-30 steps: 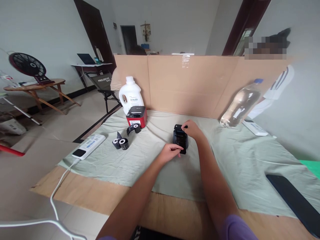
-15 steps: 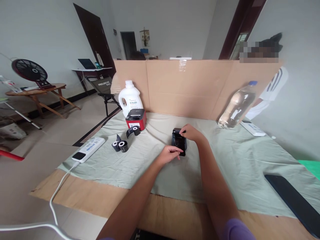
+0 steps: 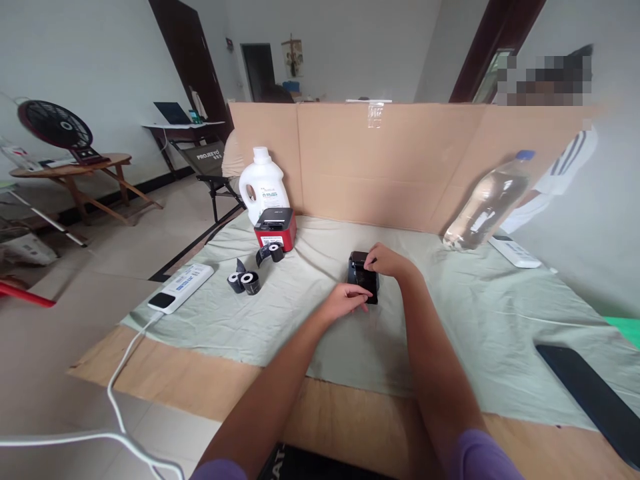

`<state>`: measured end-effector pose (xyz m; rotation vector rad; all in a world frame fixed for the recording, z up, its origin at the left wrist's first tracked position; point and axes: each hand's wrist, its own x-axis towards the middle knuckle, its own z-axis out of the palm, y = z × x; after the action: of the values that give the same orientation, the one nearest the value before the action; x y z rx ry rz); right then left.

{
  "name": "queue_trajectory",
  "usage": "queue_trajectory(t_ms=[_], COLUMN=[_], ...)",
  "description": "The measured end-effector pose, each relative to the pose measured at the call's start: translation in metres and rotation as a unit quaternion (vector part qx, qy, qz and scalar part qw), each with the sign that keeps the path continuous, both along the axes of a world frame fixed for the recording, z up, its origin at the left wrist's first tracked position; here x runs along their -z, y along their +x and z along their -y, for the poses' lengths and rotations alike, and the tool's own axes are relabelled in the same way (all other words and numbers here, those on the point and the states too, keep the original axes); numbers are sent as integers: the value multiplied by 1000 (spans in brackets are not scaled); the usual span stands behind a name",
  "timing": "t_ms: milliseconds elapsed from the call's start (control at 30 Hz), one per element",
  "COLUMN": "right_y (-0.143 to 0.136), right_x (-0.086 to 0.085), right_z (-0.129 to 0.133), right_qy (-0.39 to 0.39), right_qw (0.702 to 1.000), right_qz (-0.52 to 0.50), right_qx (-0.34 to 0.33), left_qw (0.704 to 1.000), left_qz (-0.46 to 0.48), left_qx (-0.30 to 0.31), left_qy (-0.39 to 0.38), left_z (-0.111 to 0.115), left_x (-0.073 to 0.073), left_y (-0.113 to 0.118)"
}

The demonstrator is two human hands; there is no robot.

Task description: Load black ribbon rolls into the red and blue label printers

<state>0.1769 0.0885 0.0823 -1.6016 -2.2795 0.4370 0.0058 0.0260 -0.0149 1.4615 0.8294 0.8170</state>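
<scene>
A small black printer-like device (image 3: pixel 358 273) sits at the middle of the cloth, its front part dark and glossy. At its near edge my left hand (image 3: pixel 346 301) is closed, thumb below and fingers over the edge. My right hand (image 3: pixel 390 259) pinches at the far right side of the device, the fingertips bent in against it. What lies under those fingertips is partly hidden. To the left stand small rolls of black paper (image 3: pixel 250 283), with loose ends curling up. Another such roll (image 3: pixel 275 251) lies near a red and black printer (image 3: pixel 277 231).
A white detergent bottle (image 3: pixel 263 183) stands behind the red printer, and a cardboard screen (image 3: pixel 380 167) closes the back. White power strip (image 3: pixel 183 288) lies left. A clear bottle (image 3: pixel 487 207) leans at the back right; a black phone (image 3: pixel 587 397) lies front right. A person's sleeve (image 3: pixel 570 163) shows beyond.
The view has shifted slightly, so things sit a little higher and further right. Both hands remain on the black device, with hardly any change in their grip.
</scene>
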Motion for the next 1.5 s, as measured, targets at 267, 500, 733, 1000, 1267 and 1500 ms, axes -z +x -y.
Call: queue_trajectory(t_ms=[267,500,733,1000,1267,1500], right_y=[1,-2,5,13,18,17], right_x=[-3,10,18,19,30,35], right_z=[-1,-9,-12,-5,-6,-7], right_qy=[-71,-51,-186,-308,-286,-262], right_qw=[997,990,960,915,923,928], right_qz=[24,1,-70,-182,-193,-207], right_qx=[16,134,196,186,171,163], left_qw=[1000,1000,1000,998,969,937], left_qz=[2,1,-16,18,58,-78], left_qx=[-5,4,9,-48,-236,-263], left_qy=[6,7,-13,-25,36,217], left_z=[-1,-2,2,0,-11,-15], left_x=[4,5,-4,-9,-3,8], left_y=[1,1,-2,1,-4,0])
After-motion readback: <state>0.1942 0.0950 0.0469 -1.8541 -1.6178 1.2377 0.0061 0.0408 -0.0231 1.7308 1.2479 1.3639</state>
